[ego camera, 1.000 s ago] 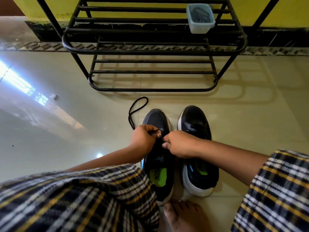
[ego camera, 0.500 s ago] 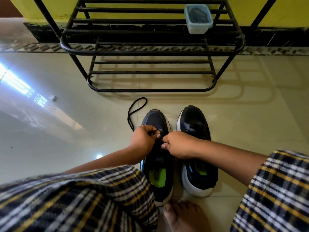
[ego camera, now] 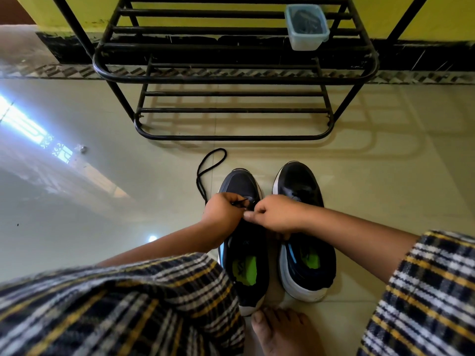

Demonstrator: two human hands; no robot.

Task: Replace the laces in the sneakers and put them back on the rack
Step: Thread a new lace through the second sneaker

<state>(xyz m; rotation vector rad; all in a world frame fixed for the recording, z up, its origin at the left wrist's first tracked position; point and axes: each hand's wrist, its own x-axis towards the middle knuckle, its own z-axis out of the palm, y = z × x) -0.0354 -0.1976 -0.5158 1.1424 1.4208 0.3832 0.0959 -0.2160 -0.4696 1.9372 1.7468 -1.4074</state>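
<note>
Barely shifted since half a second ago: both hands at the same eyelets, lace loop on the floor unchanged, left thumb and fingers slightly regripped on the lace end.

Glossy cream tiled floor [ego camera: 102, 191], window glare at left. Black metal shoe rack [ego camera: 231, 78] against a yellow wall, two slatted tiers. Plaid checked garment [ego camera: 115, 304] over both knees at bottom of view. Pair of black sneakers side by side on the floor just before the rack, toes toward it: left sneaker [ego camera: 244, 258] with green insole showing, right sneaker [ego camera: 305, 265] with white sole, touching or nearly touching. Bare foot [ego camera: 282, 330] just behind the heels. Clear plastic container [ego camera: 307, 27] on the rack's upper tier at right, dark contents inside, not identifiable.

Left hand [ego camera: 223, 214] over the left sneaker's forefoot, grip pinching the black shoelace [ego camera: 205, 170] end at the eyelets; remaining lace trailing in a loop on the floor left of the toe. Right hand [ego camera: 277, 214] beside it, fingers curled, thumb out toward the left hand, grip apparently closed on the same lace or eyelet edge; exact hold hidden.
</note>
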